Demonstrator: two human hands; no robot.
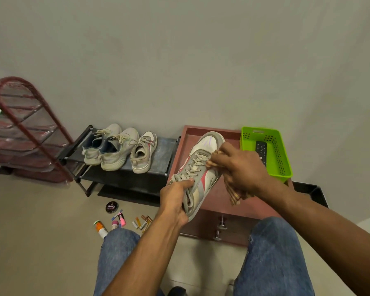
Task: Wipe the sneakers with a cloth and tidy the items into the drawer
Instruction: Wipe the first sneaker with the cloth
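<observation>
The left hand (175, 201) grips the heel end of a grey-and-white sneaker (198, 174), fingers curled round its collar, holding it above the red drawer unit (220, 195); the right hand (241, 169) holds a bunched cloth (235, 196) against the laces, fingers closed on it. To wipe well, the left hand should probably keep the shoe steady and turn it so each panel faces the cloth. Three more sneakers (120, 148) wait on the shoe rack (162, 154), and small items (124, 222) lie on the floor, not yet tidied.
</observation>
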